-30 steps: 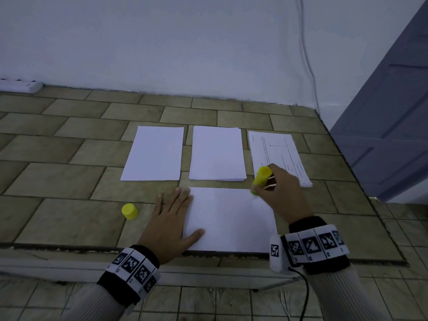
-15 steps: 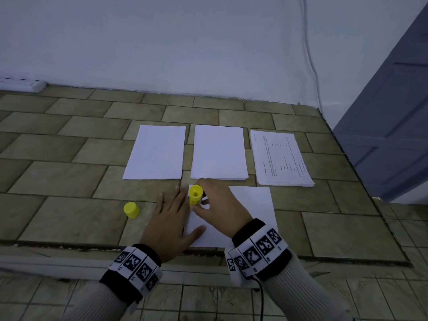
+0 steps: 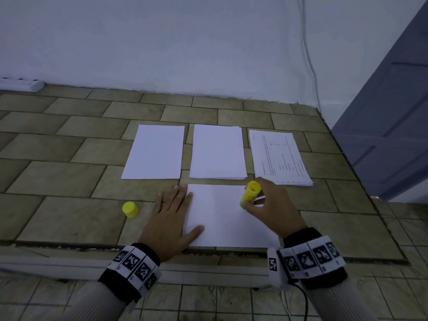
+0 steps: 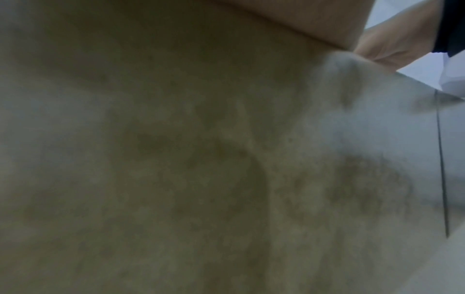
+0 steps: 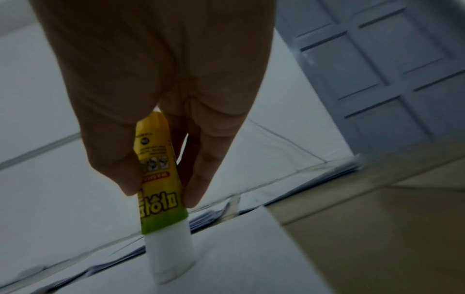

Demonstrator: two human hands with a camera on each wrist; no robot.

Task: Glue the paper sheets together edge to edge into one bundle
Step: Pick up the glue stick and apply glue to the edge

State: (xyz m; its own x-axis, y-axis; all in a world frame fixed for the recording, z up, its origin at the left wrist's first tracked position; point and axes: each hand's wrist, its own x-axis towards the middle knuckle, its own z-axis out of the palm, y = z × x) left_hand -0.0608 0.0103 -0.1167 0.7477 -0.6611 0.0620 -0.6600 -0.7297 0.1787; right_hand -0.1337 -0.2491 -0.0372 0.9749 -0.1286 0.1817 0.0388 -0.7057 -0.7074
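Left hand (image 3: 170,224) flat, fingers straight, pressing the near sheet (image 3: 222,218) at its left edge. Right hand (image 3: 273,208) wrapped around the yellow glue stick (image 3: 249,193), white tip down on the sheet near its far right corner. Yellow cap (image 3: 130,209) off, standing just left of the left hand. Farther back, three piles in a row: left pile (image 3: 155,152), middle pile (image 3: 217,151), printed pile (image 3: 279,156). No sheets joined yet, by the look of it. Lots of gluing left.
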